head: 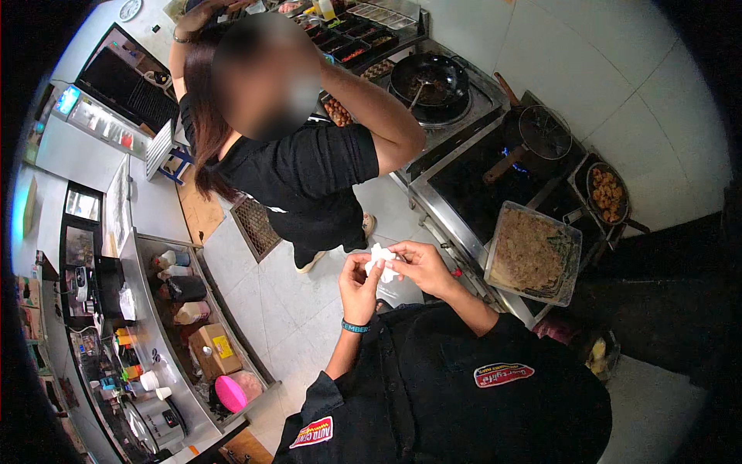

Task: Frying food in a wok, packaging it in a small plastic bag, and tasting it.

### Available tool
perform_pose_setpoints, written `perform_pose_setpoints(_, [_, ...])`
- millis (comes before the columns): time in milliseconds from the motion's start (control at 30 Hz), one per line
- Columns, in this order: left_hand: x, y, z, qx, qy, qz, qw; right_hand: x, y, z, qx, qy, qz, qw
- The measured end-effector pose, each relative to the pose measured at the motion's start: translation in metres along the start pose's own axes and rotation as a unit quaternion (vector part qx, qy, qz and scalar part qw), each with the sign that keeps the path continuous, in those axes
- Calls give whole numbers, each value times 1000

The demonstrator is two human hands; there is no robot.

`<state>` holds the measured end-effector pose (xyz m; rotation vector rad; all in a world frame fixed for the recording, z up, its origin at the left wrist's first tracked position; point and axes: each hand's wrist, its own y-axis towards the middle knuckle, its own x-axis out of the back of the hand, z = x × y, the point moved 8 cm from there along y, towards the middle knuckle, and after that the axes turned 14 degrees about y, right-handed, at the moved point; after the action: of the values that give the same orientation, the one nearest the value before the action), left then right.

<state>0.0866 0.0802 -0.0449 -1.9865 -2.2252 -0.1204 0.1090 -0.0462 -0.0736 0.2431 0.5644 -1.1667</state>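
A small white crumpled piece (379, 254), seemingly a paper tissue or wrapper, is pinched between the fingers of both hands in front of my chest. My left hand (358, 287) grips it from one side, with a dark wristband (355, 326) around the wrist. From the other side my right hand (426, 269) holds it with thumb and fingertips. What the white piece may wrap cannot be seen. To the right of my hands, a clear plastic tub (533, 252) of minced or mixed food sits at the stove's edge.
A co-worker (290, 168) in black stands ahead, arms raised. A black wok (429, 80) and a strainer over a pan (544, 132) sit on the stove (464, 168), where a blue flame burns. Fried pieces fill a pan (607, 192) at right. A steel counter (168, 359) with shelved containers runs along the left.
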Motion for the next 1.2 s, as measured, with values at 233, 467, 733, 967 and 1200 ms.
perform_pose_setpoints(233, [3, 1, 12, 36, -26, -14, 999, 1, 2, -2, -29, 25, -5, 999])
perform_pose_setpoints(467, [0, 4, 26, 35, -14, 30, 999, 4, 5, -11, -17, 9, 29, 999])
perform_pose_setpoints(733, [1, -7, 27, 72, -53, 67, 994, 10, 4, -5, -36, 15, 0, 999])
perform_pose_setpoints(967, [-11, -11, 56, 73, -116, 93, 986, 8, 8, -12, -13, 10, 12, 1000])
perform_pose_setpoints(1200, [11, -14, 42, 24, -21, -6, 999, -12, 6, -5, -27, -99, 55, 993])
